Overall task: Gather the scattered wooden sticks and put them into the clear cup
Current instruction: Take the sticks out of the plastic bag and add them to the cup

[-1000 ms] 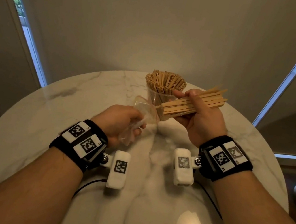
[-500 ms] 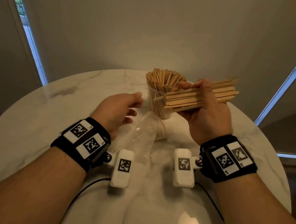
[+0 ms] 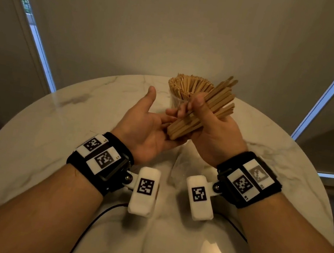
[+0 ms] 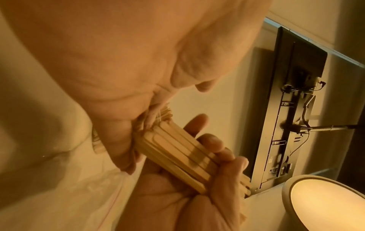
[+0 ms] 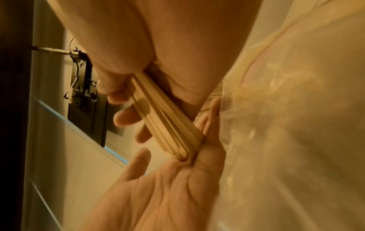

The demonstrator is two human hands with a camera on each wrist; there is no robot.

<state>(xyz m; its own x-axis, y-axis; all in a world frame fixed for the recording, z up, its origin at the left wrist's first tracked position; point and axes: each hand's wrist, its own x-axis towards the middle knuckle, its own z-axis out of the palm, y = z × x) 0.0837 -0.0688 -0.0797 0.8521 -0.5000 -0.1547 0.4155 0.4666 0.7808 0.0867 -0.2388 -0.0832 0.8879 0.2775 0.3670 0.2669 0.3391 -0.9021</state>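
My right hand (image 3: 209,124) grips a bundle of flat wooden sticks (image 3: 205,112) above the table, tilted up to the far right. My left hand (image 3: 147,123) is open, palm up, and the near ends of the bundle press against its palm. The same bundle (image 4: 177,154) shows in the left wrist view and the bundle (image 5: 168,125) again in the right wrist view, butted against the open palm. Behind the hands stands the clear cup (image 3: 176,101), packed with upright sticks (image 3: 189,84).
A clear plastic bag (image 3: 179,169) lies flat on the round white marble table (image 3: 52,131) just under and behind my wrists. A window blind fills the background. Thin cables run off the near table edge.
My left hand let go of the plastic bag, which dropped onto the table, then turned palm up under the bundle. My right hand tilted the sticks more steeply and set their ends against that palm.
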